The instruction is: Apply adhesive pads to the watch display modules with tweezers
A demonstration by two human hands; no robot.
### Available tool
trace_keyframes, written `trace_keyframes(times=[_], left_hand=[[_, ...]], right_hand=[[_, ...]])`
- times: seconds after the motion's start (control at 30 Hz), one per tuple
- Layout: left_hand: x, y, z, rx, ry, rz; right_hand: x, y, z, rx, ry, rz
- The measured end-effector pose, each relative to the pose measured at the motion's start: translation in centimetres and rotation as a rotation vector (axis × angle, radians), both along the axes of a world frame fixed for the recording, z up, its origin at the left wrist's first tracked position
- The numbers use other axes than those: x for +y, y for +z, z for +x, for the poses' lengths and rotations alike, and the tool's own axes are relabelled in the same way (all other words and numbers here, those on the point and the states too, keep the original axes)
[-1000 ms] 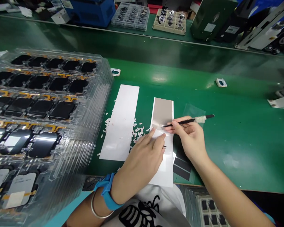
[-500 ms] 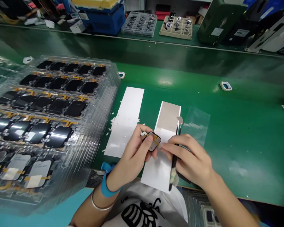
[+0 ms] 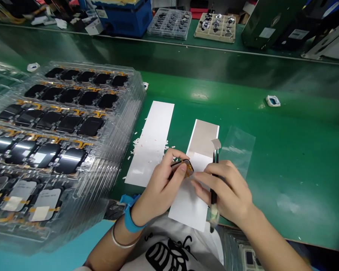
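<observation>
My left hand pinches a small display module with a black rim, a grey back and an orange flex strip. It is tilted, and my thumb lies across its back. In my right hand is a pair of black tweezers, its tips pointing away from me. A small grey-beige sticker piece is at the tips. My right index finger and thumb reach close to the module; whether they touch it I cannot tell. Beneath both hands lies a white sheet with a grey-beige upper part.
Stacked clear trays of display modules fill the left. A white strip lies beside them with small white scraps around it. A clear film lies right of the sheet. On the back shelf are a partitioned box and a blue machine.
The display module has tilted, its back now seen at a flatter angle. My right hand and the tweezers have shifted slightly, and the view has moved a little.
</observation>
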State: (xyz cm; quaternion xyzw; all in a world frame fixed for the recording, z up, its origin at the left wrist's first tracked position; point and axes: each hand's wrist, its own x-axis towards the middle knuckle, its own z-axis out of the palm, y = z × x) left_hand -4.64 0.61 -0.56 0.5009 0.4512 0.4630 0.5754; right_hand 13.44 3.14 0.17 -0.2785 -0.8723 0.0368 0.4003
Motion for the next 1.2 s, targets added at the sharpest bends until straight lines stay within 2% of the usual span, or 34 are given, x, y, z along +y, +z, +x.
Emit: trace_keyframes(times=[0.17, 0.27, 0.33, 0.4, 0.47, 0.53, 0.63, 0.73, 0.83, 1.03, 1.2], left_hand=[[0.0, -0.1, 0.1, -0.018, -0.014, -0.034], [0.1, -0.1, 0.1, -0.019, -0.043, -0.013], [0.0, -0.2, 0.1, 0.006, -0.053, 0.021], [0.0, -0.2, 0.1, 0.034, -0.041, 0.056], [-0.1, -0.2, 0.0, 0.053, -0.038, 0.092], [-0.1, -0.1, -0.1, 0.079, -0.054, 0.138], [-0.1, 0.0, -0.1, 0.126, -0.061, 0.198], [0.0, 0.0, -0.1, 0.122, -0.063, 0.213], [0.0, -0.1, -0.2, 0.106, -0.091, 0.198], [-0.1, 0.0, -0.2, 0.094, -0.098, 0.137], [0.0, 0.2, -0.1, 0.137, -0.096, 0.157]], right_hand=[[0.4, 0.5, 0.2, -0.169, 0.053, 0.157], [0.2, 0.4, -0.1, -0.164, 0.074, 0.232], [-0.1, 0.2, -0.4, -0.097, 0.054, 0.208], [-0.3, 0.2, -0.5, 0.048, -0.026, 0.051], [-0.3, 0.4, -0.5, 0.221, -0.109, -0.205], [0.1, 0.6, -0.3, 0.348, -0.128, -0.476], [1.0, 0.7, 0.2, 0.407, -0.026, -0.813], [1.5, 0.4, 0.3, 0.411, 0.116, -1.019], [1.5, 0.3, 0.1, 0.446, 0.164, -1.088], [1.3, 0.3, 0.0, 0.474, 0.195, -1.034], [1.4, 0.2, 0.1, 0.463, 0.176, -1.003]])
